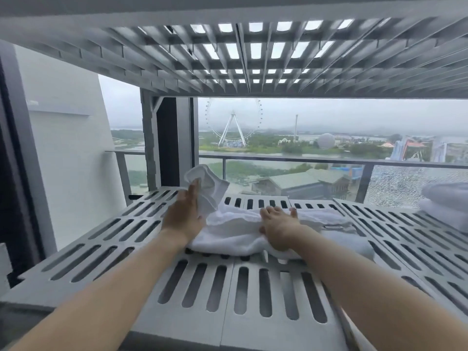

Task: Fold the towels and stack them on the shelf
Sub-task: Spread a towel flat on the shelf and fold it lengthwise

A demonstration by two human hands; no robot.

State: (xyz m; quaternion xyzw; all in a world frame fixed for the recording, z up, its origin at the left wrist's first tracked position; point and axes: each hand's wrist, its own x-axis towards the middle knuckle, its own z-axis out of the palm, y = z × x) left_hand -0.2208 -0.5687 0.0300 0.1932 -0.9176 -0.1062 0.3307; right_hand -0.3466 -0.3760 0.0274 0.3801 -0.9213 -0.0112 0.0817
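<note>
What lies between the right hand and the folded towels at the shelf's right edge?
In the head view, the rest of the white towel under the right hand, then bare slotted shelf up to the folded towels.

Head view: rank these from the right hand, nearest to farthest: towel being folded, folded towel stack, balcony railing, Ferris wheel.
1. Towel being folded: directly under the right hand, which presses on it.
2. Folded towel stack: at the right edge of the same shelf.
3. Balcony railing: beyond the shelf's back edge.
4. Ferris wheel: far off outside, left of centre.
</note>
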